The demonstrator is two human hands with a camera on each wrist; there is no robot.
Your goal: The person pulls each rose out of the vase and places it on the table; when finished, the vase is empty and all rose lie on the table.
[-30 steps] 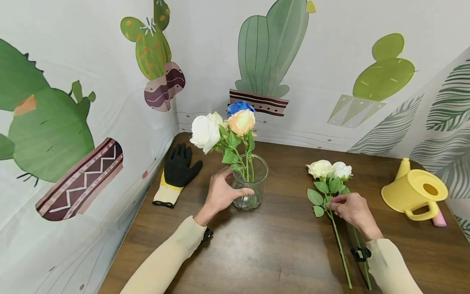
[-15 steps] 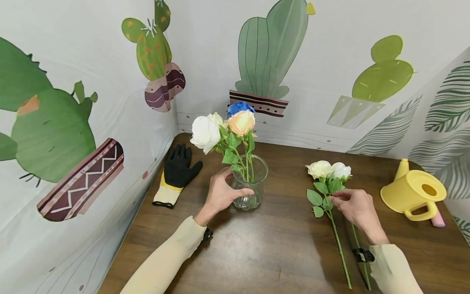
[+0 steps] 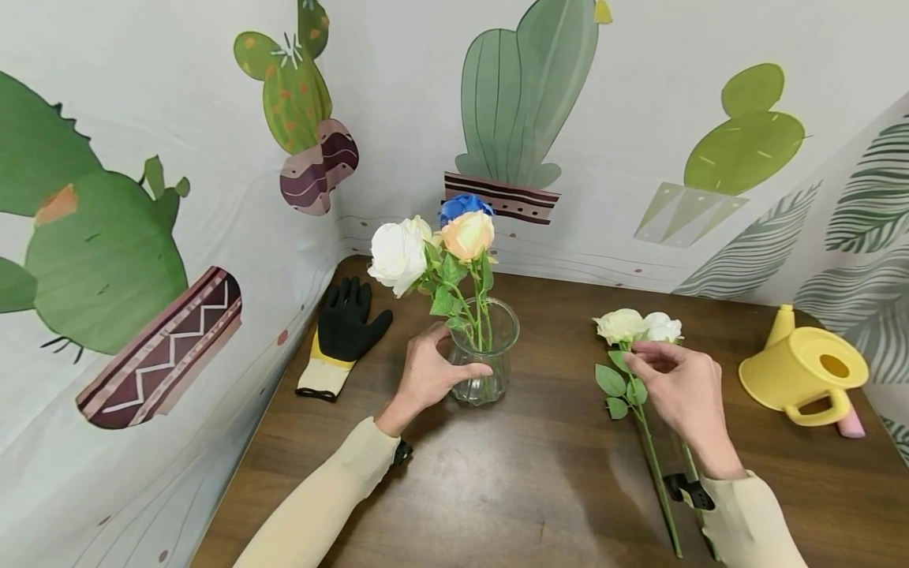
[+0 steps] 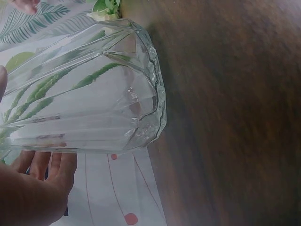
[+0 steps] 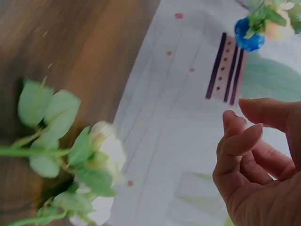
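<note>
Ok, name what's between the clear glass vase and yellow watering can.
The head view shows a cream rose, a white rose and the right hand.

no readable text, label, brand, number or sign in any view, none on the vase (image 3: 495, 385), the glove (image 3: 348, 331), the watering can (image 3: 790, 368), the table (image 3: 497, 497) or the backdrop (image 3: 398, 102)
</note>
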